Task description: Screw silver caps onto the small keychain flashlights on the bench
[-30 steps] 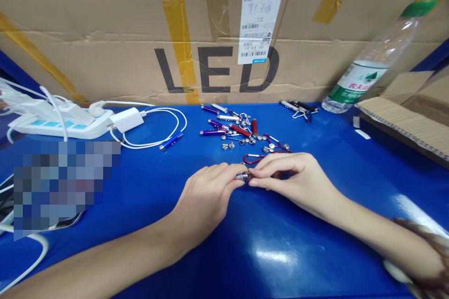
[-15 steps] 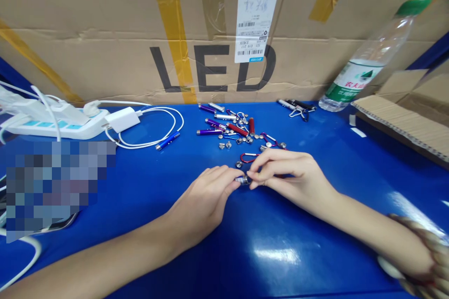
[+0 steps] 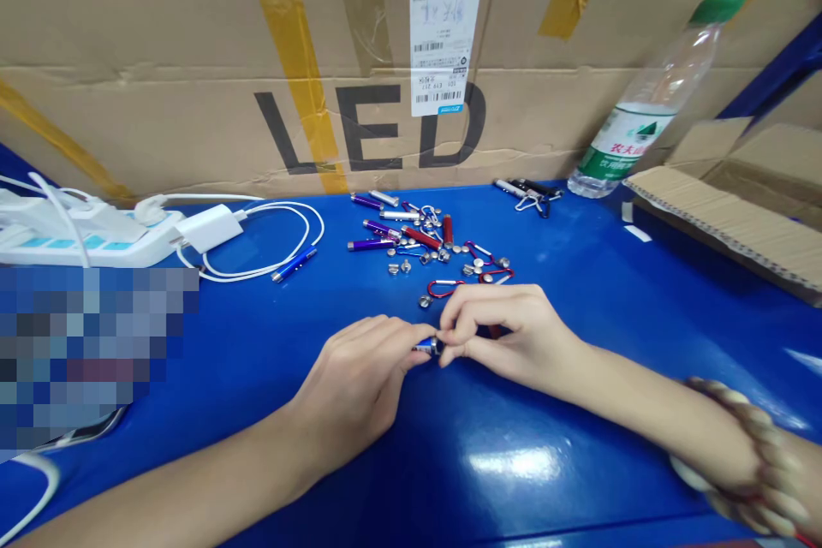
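My left hand (image 3: 363,372) is closed round a small blue keychain flashlight (image 3: 424,346), most of it hidden inside the fingers. At its shiny metal end, the thumb and fingertips of my right hand (image 3: 514,330) are pinched together, touching it. Just beyond the hands lie a red carabiner clip (image 3: 440,289) and a small metal cap (image 3: 425,301). Further back is a loose group of purple flashlight tubes (image 3: 371,245), red tubes (image 3: 448,229), silver tubes and several small round metal parts (image 3: 406,266).
A blue flashlight (image 3: 294,264) lies beside a white charger (image 3: 210,227) and power strip (image 3: 128,250) at left. Black and silver flashlights (image 3: 527,188), a water bottle (image 3: 633,133) and an open carton (image 3: 725,231) stand at right. A large cardboard box (image 3: 193,43) closes off the back.
The view has shifted slightly, so the scene sits further left. Both hands have come a little nearer to me, still together on the blue flashlight.
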`<state>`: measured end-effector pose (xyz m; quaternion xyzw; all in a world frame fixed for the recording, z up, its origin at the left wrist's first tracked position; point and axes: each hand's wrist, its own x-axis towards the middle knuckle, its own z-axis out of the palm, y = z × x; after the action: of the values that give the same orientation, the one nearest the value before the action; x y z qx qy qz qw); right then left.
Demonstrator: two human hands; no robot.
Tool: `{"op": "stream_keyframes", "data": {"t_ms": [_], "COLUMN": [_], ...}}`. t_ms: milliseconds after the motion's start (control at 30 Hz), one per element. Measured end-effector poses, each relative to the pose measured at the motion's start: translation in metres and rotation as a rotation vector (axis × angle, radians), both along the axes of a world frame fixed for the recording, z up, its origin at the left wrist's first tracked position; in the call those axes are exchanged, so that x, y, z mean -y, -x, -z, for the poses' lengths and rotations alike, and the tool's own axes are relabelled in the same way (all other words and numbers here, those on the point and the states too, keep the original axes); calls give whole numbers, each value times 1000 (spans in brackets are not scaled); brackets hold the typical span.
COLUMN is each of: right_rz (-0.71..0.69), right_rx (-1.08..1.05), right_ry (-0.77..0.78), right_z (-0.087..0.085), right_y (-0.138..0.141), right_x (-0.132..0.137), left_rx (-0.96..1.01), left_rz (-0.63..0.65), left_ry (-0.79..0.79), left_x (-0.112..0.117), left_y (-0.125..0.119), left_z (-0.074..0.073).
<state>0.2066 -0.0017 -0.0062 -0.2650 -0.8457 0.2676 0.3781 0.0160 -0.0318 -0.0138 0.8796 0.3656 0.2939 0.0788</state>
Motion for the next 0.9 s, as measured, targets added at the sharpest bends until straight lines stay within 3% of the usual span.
{"op": "stream_keyframes", "data": {"t_ms": [400, 567, 733, 900], "right_rz": [180, 155, 133, 161], "right_rx": [-10, -55, -81, -44], "right_ry": [499, 694, 745, 690], "right_z": [-7, -8, -7, -12], "right_y": [12, 14, 13, 13], "right_x": [7, 7, 6, 7], "left_rx": [46, 70, 87, 113], "left_rz": [-70, -100, -96, -66], "left_ry": [-38, -110, -137, -18], "left_x": [1, 0, 0, 1], "left_y": [-2, -2, -2, -3], "left_z": [-2, 0, -1, -5]}}
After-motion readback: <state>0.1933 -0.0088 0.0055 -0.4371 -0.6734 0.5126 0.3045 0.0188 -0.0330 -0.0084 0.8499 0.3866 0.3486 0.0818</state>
